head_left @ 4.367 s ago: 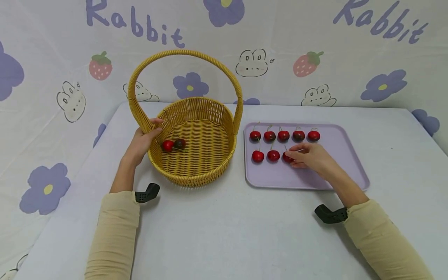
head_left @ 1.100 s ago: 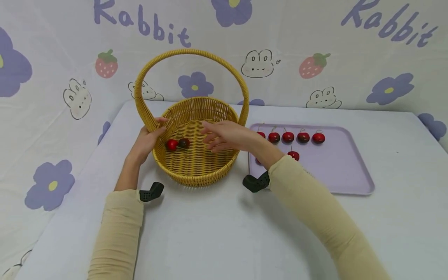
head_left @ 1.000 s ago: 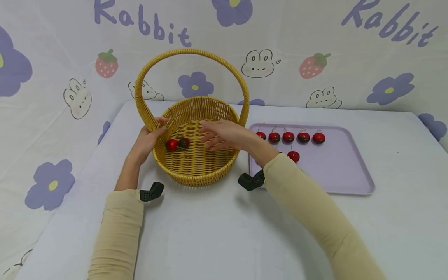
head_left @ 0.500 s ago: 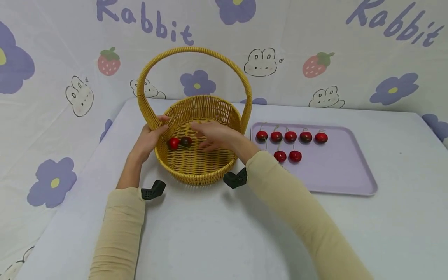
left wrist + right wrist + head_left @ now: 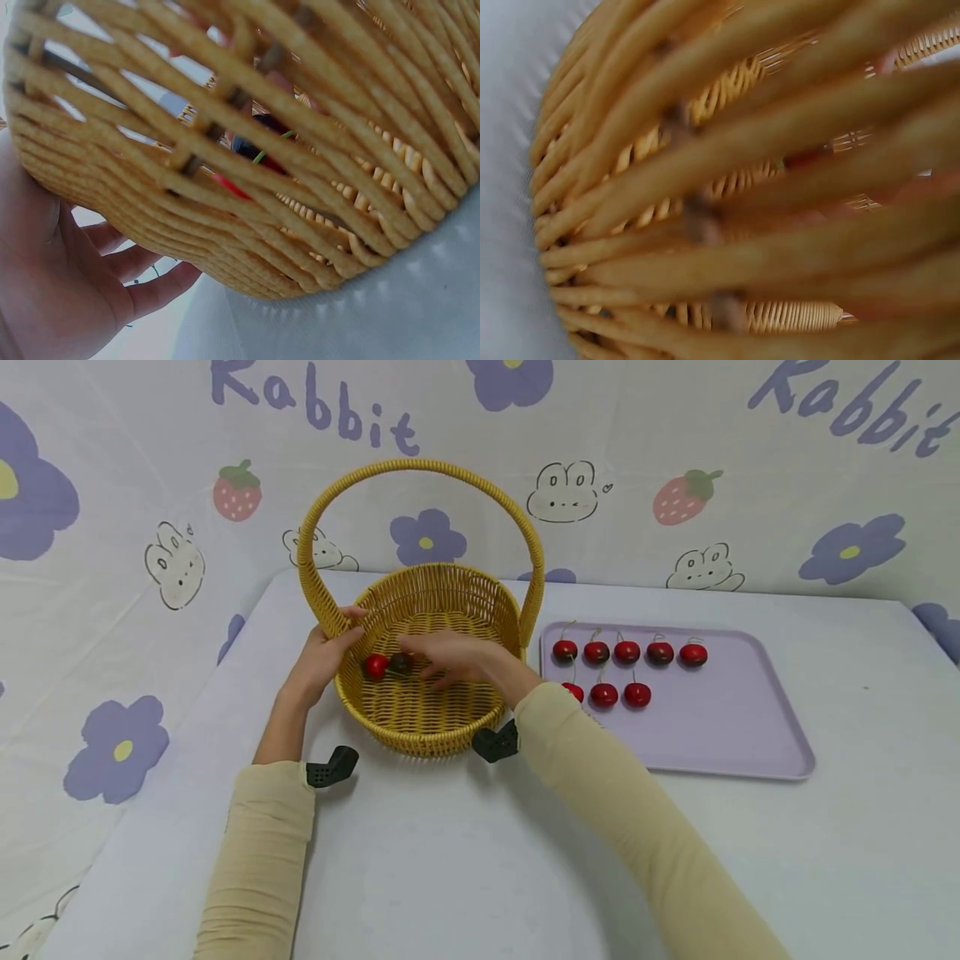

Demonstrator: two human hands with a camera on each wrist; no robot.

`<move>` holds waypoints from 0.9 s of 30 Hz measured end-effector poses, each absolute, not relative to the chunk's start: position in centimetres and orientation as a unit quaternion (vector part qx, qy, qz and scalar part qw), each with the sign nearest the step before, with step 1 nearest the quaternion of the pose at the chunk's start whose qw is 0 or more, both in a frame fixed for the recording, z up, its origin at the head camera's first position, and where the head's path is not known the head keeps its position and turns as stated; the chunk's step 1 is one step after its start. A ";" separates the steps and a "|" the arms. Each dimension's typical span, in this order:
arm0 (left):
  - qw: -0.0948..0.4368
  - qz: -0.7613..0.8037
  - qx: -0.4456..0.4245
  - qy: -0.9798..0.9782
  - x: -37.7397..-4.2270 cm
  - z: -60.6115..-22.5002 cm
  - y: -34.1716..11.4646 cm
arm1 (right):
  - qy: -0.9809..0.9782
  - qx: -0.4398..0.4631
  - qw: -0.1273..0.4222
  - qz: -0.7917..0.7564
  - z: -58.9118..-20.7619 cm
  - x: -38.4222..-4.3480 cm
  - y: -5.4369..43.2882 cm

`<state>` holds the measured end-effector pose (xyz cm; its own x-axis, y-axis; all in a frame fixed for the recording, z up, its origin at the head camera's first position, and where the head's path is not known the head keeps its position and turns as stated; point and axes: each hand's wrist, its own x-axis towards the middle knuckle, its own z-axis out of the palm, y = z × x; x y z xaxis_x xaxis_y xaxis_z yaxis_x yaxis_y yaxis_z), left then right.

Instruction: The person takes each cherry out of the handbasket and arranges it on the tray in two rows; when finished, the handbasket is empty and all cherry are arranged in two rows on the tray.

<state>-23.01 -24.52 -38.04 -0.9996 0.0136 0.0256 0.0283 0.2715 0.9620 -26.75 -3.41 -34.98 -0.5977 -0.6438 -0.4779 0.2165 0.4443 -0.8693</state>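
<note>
My left hand (image 5: pixel 321 653) grips the yellow wicker basket (image 5: pixel 427 743) at its left rim, by the foot of the handle. In the left wrist view its fingers curl behind the weave. Inside the basket, a red cherry (image 5: pixel 376 667) and a dark cherry (image 5: pixel 401 663) lie side by side near the left wall. My right hand (image 5: pixel 457 656) reaches in over the right rim, fingers extended and slightly bent. Its fingertips are right at the dark cherry and partly cover it; contact is unclear. The basket's weave blocks most of the right wrist view.
Right of the basket lies a lilac tray (image 5: pixel 720 727) with several cherries in two rows, a back row (image 5: pixel 627 652) and a shorter front row (image 5: pixel 603 695). The tall handle (image 5: pixel 423 466) arches over the basket. A patterned cloth hangs behind the white table (image 5: pixel 435 860).
My right hand has left a front-row cherry on the tray and moved left into the basket, up to the dark cherry. The left hand keeps its grip. The view has shifted slightly.
</note>
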 end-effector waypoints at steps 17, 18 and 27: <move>0.007 -0.605 -0.007 -0.797 -22.8 -37.7 -24.2 | 0.760 -0.175 0.389 -0.489 -35.2 -26.5 -3.7; 0.007 -0.604 -0.006 -0.797 -22.8 -37.7 -24.2 | 0.759 -0.175 0.389 -0.491 -35.2 -26.5 -3.8; 0.007 -0.599 -0.006 -0.801 -22.9 -37.8 -24.3 | 0.742 -0.177 0.419 -0.492 -35.4 -26.4 -4.1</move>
